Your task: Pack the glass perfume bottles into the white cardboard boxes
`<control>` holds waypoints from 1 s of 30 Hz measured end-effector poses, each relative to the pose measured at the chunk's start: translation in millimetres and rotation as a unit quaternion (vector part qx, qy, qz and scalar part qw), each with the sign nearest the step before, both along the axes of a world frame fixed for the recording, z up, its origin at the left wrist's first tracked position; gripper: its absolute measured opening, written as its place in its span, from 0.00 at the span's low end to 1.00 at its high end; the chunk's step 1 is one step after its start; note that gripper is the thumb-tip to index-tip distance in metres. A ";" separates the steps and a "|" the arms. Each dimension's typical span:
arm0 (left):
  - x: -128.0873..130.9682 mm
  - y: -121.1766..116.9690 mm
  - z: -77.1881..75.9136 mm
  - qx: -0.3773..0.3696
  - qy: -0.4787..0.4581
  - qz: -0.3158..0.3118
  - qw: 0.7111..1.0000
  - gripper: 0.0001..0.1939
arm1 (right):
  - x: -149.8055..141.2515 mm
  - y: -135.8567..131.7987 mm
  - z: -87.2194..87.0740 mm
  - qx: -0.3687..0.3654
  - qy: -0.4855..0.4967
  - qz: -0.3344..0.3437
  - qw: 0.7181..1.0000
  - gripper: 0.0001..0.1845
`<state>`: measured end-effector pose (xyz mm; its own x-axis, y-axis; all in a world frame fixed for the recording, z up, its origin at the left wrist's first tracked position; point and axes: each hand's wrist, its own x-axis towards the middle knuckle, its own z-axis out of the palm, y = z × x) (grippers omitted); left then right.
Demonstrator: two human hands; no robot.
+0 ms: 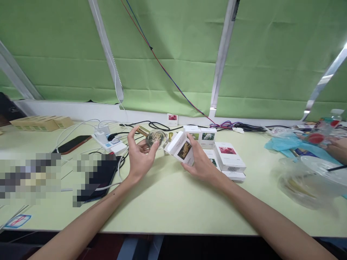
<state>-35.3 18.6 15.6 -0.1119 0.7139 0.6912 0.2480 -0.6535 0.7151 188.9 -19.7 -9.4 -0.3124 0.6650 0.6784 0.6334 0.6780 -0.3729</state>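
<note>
My left hand (142, 155) grips a round clear glass perfume bottle (157, 138), tilted so its gold cap (142, 131) points up and left. Pale flower-like bits show in the glass. In my right hand (199, 157) is a small white box (179, 143) with a yellow flower picture, its top flap open toward the bottle. Bottle and box are close, held above the table. Behind them a second gold cap (170, 135) shows, its bottle mostly hidden. White boxes with flower pictures (208, 137) stand just beyond my right hand.
A larger stacked white box (230, 155) lies to the right, near a plastic cup (311, 180) and a blue bag (287, 142). On the left are a power strip (110, 142), cables, a phone (74, 143) and a dark tablet (101, 177). Another person's hand (337, 150) appears at far right.
</note>
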 end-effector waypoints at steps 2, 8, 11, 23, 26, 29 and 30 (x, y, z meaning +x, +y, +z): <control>-0.1 -1.2 0.9 0.012 -0.008 0.004 1.000 0.42 | -0.2 -0.3 -0.3 -0.002 -0.013 0.005 1.000 0.56; 1.9 -5.5 1.4 0.053 -0.018 -0.026 0.998 0.42 | -0.3 -0.3 -2.8 -0.009 -0.037 0.016 0.999 0.57; 4.0 -7.5 -1.4 0.068 0.003 -0.027 0.997 0.42 | -0.8 -0.8 -2.9 -0.012 -0.042 0.018 0.999 0.57; 5.7 -12.3 -14.1 0.133 0.121 -0.002 0.984 0.39 | -4.7 -7.2 1.5 -0.011 -0.055 0.025 0.998 0.55; 4.0 -11.2 -16.6 0.156 0.145 -0.009 0.977 0.39 | -4.7 -8.0 0.8 -0.019 -0.051 0.026 0.998 0.54; 2.5 -9.4 -18.1 0.182 0.154 -0.019 0.971 0.41 | -4.5 -8.8 0.9 -0.033 -0.048 0.029 0.998 0.54; 2.2 -8.9 -18.3 0.187 0.155 -0.021 0.970 0.42 | -4.5 -8.9 1.1 -0.036 -0.047 0.029 0.998 0.53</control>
